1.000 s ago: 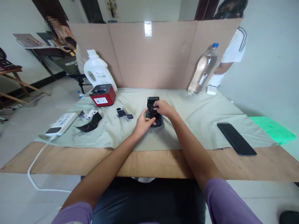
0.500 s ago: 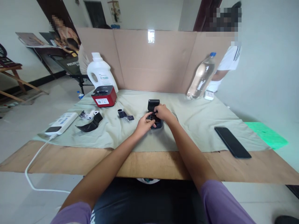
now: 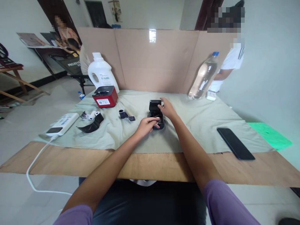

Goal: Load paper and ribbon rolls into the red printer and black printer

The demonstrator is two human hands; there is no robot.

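Note:
A small black device (image 3: 152,126) with a raised lid (image 3: 153,104) stands on the cloth in front of me. My left hand (image 3: 146,125) reaches over its left front, fingers stretched out and a little apart across its opening. Beneath them something dark and shiny shows, too covered to name. My right hand (image 3: 168,109) is at the right edge of the lid, with the thumb in front and the index finger near its upper corner. Left of the device lies a short curled dark strip (image 3: 126,115).
A red box-shaped device (image 3: 105,97) and a white jug (image 3: 102,73) stand back left. Nearer are a white power bank (image 3: 63,124) with a cable and a black curled strip (image 3: 92,124). A large bottle (image 3: 203,76) leans against the cardboard (image 3: 154,62); a phone (image 3: 235,143) lies right.
My right hand has moved up from the device's opening to the lid's right edge. My left fingers have shifted slightly right over the opening, and the shiny thing inside shows more.

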